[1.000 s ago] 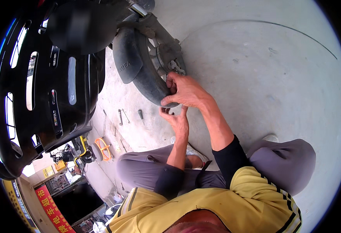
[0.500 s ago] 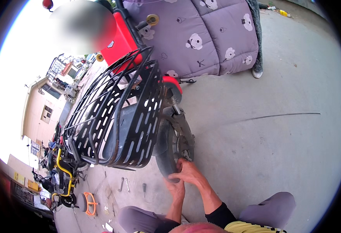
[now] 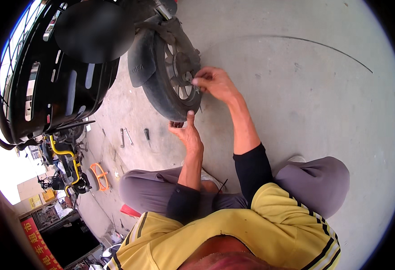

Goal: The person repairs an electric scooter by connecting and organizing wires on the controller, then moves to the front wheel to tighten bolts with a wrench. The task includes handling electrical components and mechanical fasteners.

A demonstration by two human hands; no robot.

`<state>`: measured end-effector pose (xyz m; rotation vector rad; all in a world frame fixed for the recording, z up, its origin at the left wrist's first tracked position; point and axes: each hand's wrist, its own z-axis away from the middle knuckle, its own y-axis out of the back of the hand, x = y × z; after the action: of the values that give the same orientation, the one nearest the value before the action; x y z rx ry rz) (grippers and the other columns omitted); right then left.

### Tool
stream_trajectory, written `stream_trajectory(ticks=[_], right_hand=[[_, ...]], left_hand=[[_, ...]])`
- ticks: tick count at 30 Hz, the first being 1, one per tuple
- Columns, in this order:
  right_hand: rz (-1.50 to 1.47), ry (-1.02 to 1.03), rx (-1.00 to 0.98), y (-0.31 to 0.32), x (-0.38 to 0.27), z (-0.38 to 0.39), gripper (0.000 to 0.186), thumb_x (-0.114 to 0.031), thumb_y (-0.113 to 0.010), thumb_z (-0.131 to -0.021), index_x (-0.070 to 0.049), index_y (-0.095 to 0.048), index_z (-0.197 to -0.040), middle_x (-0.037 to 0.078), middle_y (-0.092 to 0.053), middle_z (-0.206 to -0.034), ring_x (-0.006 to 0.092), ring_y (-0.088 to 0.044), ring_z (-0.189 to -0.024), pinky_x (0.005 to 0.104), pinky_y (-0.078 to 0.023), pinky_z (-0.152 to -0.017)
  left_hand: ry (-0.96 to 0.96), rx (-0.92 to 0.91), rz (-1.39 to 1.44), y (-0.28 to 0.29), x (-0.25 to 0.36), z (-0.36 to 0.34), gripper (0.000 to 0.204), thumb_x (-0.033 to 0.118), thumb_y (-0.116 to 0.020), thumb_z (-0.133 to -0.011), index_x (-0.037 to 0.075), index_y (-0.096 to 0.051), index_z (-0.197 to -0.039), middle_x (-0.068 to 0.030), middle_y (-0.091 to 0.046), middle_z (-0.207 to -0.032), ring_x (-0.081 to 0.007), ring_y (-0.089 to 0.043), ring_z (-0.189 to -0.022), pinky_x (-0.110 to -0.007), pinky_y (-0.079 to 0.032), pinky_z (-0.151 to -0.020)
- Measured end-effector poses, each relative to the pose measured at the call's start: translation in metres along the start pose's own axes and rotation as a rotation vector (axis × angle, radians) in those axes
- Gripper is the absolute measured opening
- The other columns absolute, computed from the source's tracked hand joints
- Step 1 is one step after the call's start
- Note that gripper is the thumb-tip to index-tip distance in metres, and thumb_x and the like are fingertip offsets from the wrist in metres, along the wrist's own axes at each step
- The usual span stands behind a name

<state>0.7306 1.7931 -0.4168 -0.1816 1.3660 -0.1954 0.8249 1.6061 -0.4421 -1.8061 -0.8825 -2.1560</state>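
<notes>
A scooter's front wheel (image 3: 166,96) stands ahead of me, with a black tyre, pale spokes and a dark mudguard (image 3: 142,60) over it. My left hand (image 3: 190,136) grips the bottom of the tyre, thumb against its side and fingers curled underneath. Beside the hub (image 3: 179,65), my right hand (image 3: 218,84) is closed in a pinch at a small metal part near the axle. The fingers partly cover that part, so I cannot make out its kind.
Left of the wheel hangs a black basket (image 3: 78,85). Two wrenches (image 3: 122,137) and a dark-handled screwdriver (image 3: 147,135) lie on the concrete. A thin dark cable (image 3: 323,43) stretches across the floor at right. Farther left are an orange-framed stool (image 3: 100,175) and a yellow-framed bike (image 3: 65,152).
My right hand has moved from the lower tyre up to the axle area. My left hand remains at the tyre's bottom. The view has tipped down, showing more of my body.
</notes>
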Motion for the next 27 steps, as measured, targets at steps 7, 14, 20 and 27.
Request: stream_trajectory(ticks=[7, 14, 20, 27], right_hand=[[0.346, -0.049, 0.235, 0.003, 0.067, -0.031, 0.043, -0.033, -0.088, -0.084, -0.005, -0.076, -0.113, 0.011, -0.077, -0.098, 0.0227, -0.072, -0.093, 0.0379, -0.057, -0.084], [0.56, -0.025, 0.125, -0.017, 0.05, -0.027, 0.056, -0.047, -0.089, -0.075, -0.01, -0.077, -0.115, 0.009, -0.075, -0.114, 0.0289, -0.071, -0.108, 0.0434, -0.056, -0.092], [0.763, 0.188, 0.198, -0.025, 0.06, -0.034, 0.05, -0.046, -0.089, -0.076, -0.01, -0.076, -0.108, 0.008, -0.074, -0.108, 0.0311, -0.071, -0.105, 0.0462, -0.055, -0.09], [0.753, 0.088, 0.223, -0.024, 0.066, -0.042, 0.044, -0.043, -0.089, -0.077, -0.01, -0.075, -0.102, 0.008, -0.075, -0.103, 0.0315, -0.073, -0.097, 0.0447, -0.057, -0.085]], left_hand=[[0.516, -0.332, 0.166, -0.007, -0.02, 0.029, 0.053, 0.046, -0.068, -0.103, 0.008, -0.05, -0.135, -0.0071, -0.06, -0.12, -0.0207, -0.058, -0.11, -0.043, -0.051, -0.092], [0.586, -0.488, 0.584, -0.079, -0.041, -0.014, 0.051, 0.05, -0.032, -0.116, 0.007, -0.054, -0.134, -0.0066, -0.066, -0.114, -0.0214, -0.063, -0.105, -0.044, -0.053, -0.093], [0.568, -0.389, 0.906, -0.111, -0.023, -0.03, 0.058, 0.049, -0.023, -0.117, 0.007, -0.053, -0.145, -0.0095, -0.059, -0.143, -0.0253, -0.058, -0.132, -0.043, -0.048, -0.112], [0.634, -0.309, 0.954, -0.119, -0.001, -0.034, 0.052, 0.044, -0.028, -0.117, 0.007, -0.053, -0.145, -0.0092, -0.059, -0.145, -0.0248, -0.059, -0.133, -0.042, -0.05, -0.112]])
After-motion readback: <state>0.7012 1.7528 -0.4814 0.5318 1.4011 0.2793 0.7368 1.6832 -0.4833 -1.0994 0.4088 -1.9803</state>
